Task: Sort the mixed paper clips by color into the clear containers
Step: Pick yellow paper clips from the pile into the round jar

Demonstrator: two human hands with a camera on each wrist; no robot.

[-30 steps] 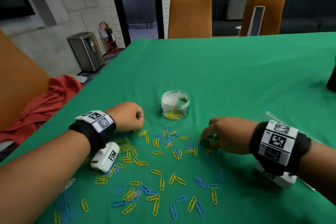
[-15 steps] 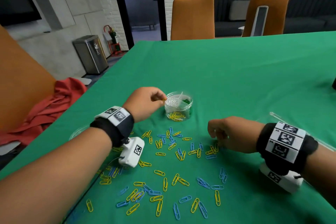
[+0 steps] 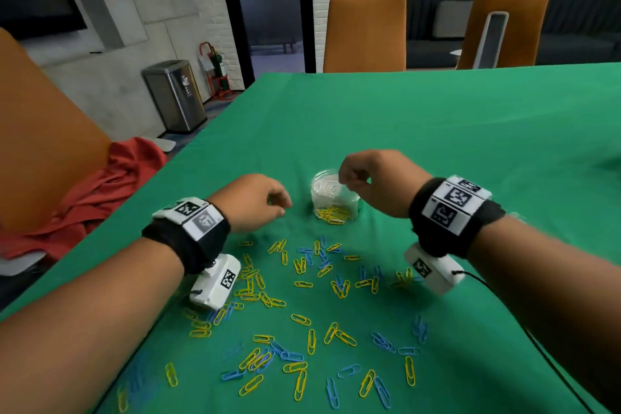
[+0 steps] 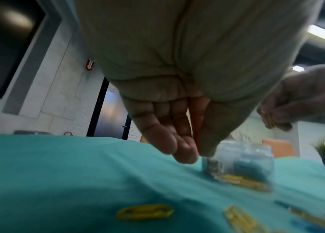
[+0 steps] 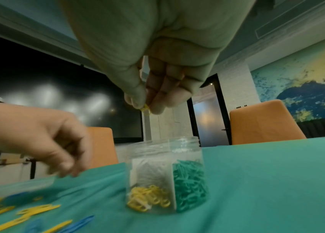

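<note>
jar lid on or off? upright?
Off and upright. The clear jar stands on the green tablecloth with its threaded mouth open, no cap; the right hand pinches a yellow clip above it.

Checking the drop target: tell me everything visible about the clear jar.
The clear jar is see-through plastic, round, lidless with a threaded neck, upright on the green tablecloth. Inner walls split it into compartments: white, yellow and green clips show. The right hand pinches a yellow clip above its mouth; nothing touches it.

R hand (image 5: 153, 88) pinches yellow clip (image 5: 146, 108) above clear jar (image 5: 167, 175) w/ yellow, white, green clips.
</note>
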